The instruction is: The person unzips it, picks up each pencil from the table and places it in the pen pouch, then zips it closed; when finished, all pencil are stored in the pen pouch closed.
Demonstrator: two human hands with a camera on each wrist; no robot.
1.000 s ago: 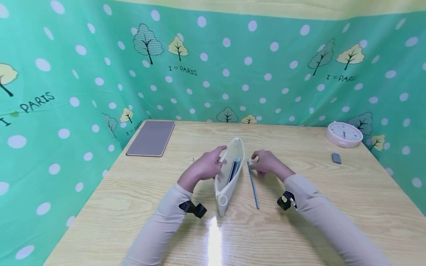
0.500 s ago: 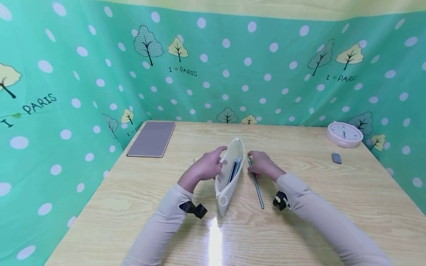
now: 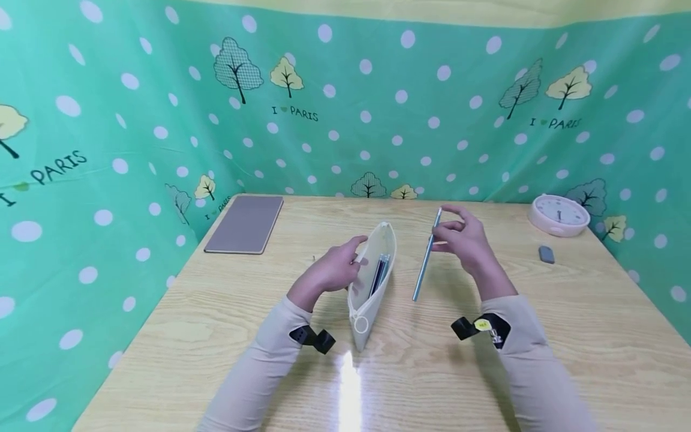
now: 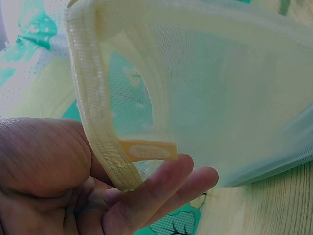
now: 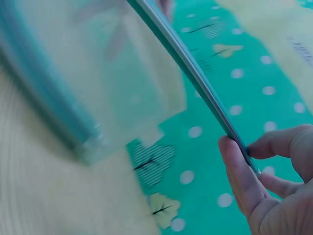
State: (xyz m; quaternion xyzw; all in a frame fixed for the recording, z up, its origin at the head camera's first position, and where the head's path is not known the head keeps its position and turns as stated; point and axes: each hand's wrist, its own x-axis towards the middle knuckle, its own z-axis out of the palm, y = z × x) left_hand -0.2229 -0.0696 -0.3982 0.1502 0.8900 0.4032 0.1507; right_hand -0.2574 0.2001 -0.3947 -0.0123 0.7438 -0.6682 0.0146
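My left hand (image 3: 337, 268) pinches the near-left rim of a pale, see-through zip pencil pouch (image 3: 369, 315), which stands upright with its mouth spread. Inside lie several blue and dark pencils (image 3: 379, 276). In the left wrist view, thumb and fingers sit either side of the zip edge (image 4: 93, 98), beside a small orange tag (image 4: 146, 150). To the right of the pouch, my right hand (image 3: 465, 240) holds a blue pencil (image 3: 424, 264) near its upper end, above the table and slanting down toward me. The right wrist view shows the fingertips pinching this pencil (image 5: 195, 78).
A grey notebook (image 3: 245, 225) lies at the back left of the wooden table (image 3: 216, 324). At the back right stand a round pink clock (image 3: 559, 215) and a small grey eraser-like block (image 3: 546, 254). A green dotted curtain (image 3: 345, 120) closes off the back and sides.
The right hand has picked up the blue pencil from the table and raised it up and to the right. The left hand and the pouch stay where they were.
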